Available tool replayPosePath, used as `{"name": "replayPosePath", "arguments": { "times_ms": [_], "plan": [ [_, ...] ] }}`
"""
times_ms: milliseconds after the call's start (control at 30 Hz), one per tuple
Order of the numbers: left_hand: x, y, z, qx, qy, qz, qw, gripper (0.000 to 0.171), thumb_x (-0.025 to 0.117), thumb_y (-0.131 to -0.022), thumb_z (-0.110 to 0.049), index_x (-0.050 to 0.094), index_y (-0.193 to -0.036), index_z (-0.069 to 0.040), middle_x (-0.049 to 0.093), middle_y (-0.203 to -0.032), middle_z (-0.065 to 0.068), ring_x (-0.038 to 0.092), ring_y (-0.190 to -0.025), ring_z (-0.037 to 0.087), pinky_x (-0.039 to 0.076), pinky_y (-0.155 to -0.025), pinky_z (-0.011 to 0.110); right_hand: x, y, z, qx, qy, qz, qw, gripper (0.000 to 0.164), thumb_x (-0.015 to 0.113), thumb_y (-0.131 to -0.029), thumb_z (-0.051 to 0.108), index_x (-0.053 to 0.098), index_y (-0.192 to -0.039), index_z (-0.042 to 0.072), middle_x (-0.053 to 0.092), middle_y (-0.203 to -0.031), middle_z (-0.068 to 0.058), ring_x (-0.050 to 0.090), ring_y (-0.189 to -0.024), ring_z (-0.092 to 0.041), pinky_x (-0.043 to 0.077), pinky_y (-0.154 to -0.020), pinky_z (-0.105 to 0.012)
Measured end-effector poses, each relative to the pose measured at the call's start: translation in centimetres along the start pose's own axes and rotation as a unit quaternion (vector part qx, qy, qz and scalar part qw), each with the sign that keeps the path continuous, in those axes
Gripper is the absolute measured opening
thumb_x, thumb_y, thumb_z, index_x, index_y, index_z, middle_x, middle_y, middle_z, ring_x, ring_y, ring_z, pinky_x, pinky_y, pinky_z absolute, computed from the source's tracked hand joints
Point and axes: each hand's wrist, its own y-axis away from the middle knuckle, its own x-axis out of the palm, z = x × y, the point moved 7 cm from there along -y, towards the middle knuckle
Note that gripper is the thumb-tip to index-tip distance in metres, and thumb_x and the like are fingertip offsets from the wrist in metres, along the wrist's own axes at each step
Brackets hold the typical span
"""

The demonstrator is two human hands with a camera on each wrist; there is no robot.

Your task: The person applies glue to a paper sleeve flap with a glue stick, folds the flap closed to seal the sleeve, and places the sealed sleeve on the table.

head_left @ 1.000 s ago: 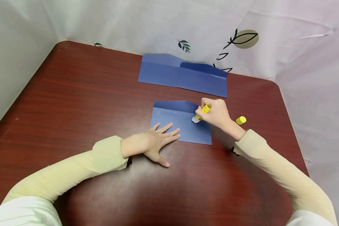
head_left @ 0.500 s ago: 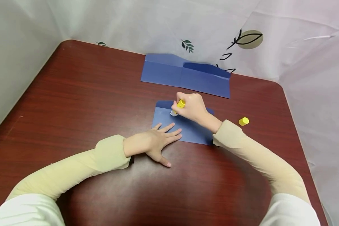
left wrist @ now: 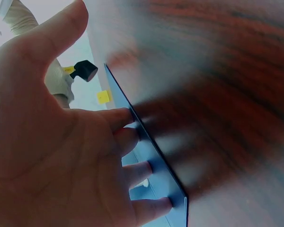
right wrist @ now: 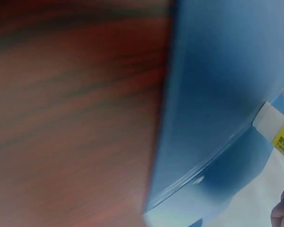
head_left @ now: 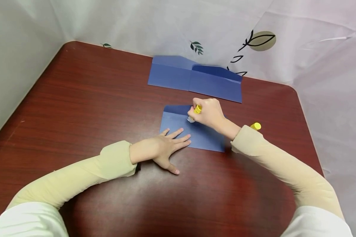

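Note:
A blue envelope [head_left: 204, 138] with its flap folded open lies mid-table. My left hand [head_left: 166, 148] rests on its lower left part, fingers spread; in the left wrist view the fingertips [left wrist: 163, 203] press the blue sheet near its edge. In my right hand [head_left: 210, 112] is a glue stick [head_left: 198, 109], yellow with a white end. Its white tip meets the envelope just below the flap crease. The right wrist view shows the glue stick [right wrist: 274, 125] at the crease, with pale streaks along it. My fist hides part of the flap.
The yellow glue cap [head_left: 256, 126] stands right of the envelope, partly behind my right sleeve [head_left: 249, 140]. Two more blue envelopes [head_left: 172, 74] lie side by side at the back of the reddish-brown table [head_left: 101, 85]. A pale patterned curtain [head_left: 136, 23] hangs behind.
My right hand has swept the glue stick left along the crease, then slightly back to the right. My left hand keeps its place on the envelope.

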Motion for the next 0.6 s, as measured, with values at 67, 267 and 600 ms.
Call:
{"name": "replayPosePath", "arguments": {
  "times_ms": [67,267,600],
  "plan": [
    [0.0,0.0,0.0,0.001,0.001,0.000,1.0000,0.103,0.060,-0.079,-0.070,0.008,-0.156,-0.025,-0.005,-0.163,-0.010,-0.013,-0.150,0.019,0.000,-0.121,0.052,-0.5,0.5,-0.6,0.009,0.005,-0.003,1.000,0.020,0.061,-0.075,0.015,0.048,-0.060,0.012,0.042,-0.043,0.002,0.038,-0.039,-0.012,0.028,-0.042,-0.025],
    [-0.1,-0.1,-0.1,0.002,0.005,0.003,1.0000,0.104,0.060,-0.079,-0.070,0.006,-0.156,-0.026,-0.006,-0.163,-0.010,-0.015,-0.149,0.019,-0.001,-0.121,0.052,-2.3,2.7,-2.9,0.037,0.025,-0.012,0.999,0.019,0.061,-0.075,0.016,0.050,-0.059,0.012,0.044,-0.044,0.002,0.039,-0.039,-0.014,0.028,-0.041,-0.026],
    [-0.2,0.0,-0.2,-0.001,0.006,0.002,1.0000,0.103,0.059,-0.079,-0.070,0.006,-0.156,-0.027,-0.007,-0.163,-0.010,-0.014,-0.150,0.019,-0.001,-0.121,0.051,-5.0,6.3,-6.2,0.077,0.050,-0.031,0.995,0.020,0.060,-0.074,0.015,0.048,-0.059,0.010,0.040,-0.043,0.000,0.031,-0.038,-0.013,0.023,-0.040,-0.026]
  ]
}}
